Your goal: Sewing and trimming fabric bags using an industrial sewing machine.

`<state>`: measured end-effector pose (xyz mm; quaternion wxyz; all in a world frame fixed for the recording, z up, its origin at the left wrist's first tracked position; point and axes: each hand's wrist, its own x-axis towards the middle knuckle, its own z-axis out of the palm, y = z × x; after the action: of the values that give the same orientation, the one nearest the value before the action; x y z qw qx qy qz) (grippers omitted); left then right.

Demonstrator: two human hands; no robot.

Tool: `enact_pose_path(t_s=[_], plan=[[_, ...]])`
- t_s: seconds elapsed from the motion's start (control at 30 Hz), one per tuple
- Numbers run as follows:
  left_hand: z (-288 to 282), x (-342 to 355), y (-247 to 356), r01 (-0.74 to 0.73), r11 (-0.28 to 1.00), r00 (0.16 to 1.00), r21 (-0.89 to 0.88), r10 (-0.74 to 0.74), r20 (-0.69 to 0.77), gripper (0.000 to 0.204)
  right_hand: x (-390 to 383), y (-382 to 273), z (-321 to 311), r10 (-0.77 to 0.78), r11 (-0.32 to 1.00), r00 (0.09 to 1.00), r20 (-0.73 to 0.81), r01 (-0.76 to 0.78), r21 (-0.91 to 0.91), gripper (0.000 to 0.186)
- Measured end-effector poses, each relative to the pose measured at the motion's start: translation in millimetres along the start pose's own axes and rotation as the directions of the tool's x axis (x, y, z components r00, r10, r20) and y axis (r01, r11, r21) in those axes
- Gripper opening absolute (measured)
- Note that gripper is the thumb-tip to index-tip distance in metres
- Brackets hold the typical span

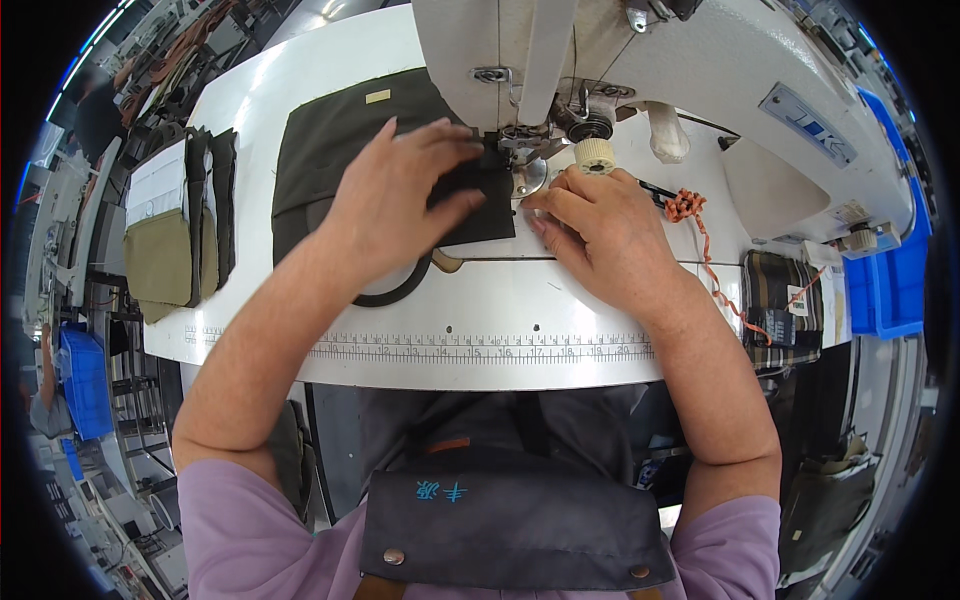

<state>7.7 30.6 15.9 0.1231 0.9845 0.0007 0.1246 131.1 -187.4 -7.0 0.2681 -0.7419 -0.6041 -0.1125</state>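
2 bare forearms (275,325) angled inward, left grip (395,198) spread, slightly blurred, right grip (612,228) half curled, back upward

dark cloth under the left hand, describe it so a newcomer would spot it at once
Find the white sewing machine at the top, then the left hand just left of its needle area. The dark cloth lies beneath that hand on the white table. Unlike the stack at the table's left end, it is spread out, with a small pale label near its far edge.
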Motion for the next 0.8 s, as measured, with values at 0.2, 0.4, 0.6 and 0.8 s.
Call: enact_pose_path(t_s=[0.2, 0.4, 0.6, 0.8], plan=[[14.1, -22.7, 7.3, 0.033, 0.996, 0.999, -0.079, -0.034, -0.011, 0.054, 0.4, 1.8, 0.0, -0.005, 1.0, 1.0, -0.009, 0.005, 0.008, 0.012], [13.9, -4.7, -5.1, 0.027, 0.994, 1.0, -0.106, -0.026, 0.008, 0.052, 0.7, 1.2, -1.1, 0.04, 0.999, 0.999, -0.004, -0.04, 0.011, 0.012], [8.3, 11.1, -27.6, 0.016, 0.994, 0.992, -0.107, -0.002, 0.127, 0.056, 0.0, 1.4, -0.3, 0.064, 0.998, 0.998, 0.012, -0.065, 0.028, 0.012], [8.4, 13.1, -33.4, -0.01, 0.997, 0.988, -0.081, 0.023, 0.153, 0.056, 0.7, 2.8, 3.1, 0.04, 0.999, 0.999, 0.007, -0.04, 0.035, 0.011]])
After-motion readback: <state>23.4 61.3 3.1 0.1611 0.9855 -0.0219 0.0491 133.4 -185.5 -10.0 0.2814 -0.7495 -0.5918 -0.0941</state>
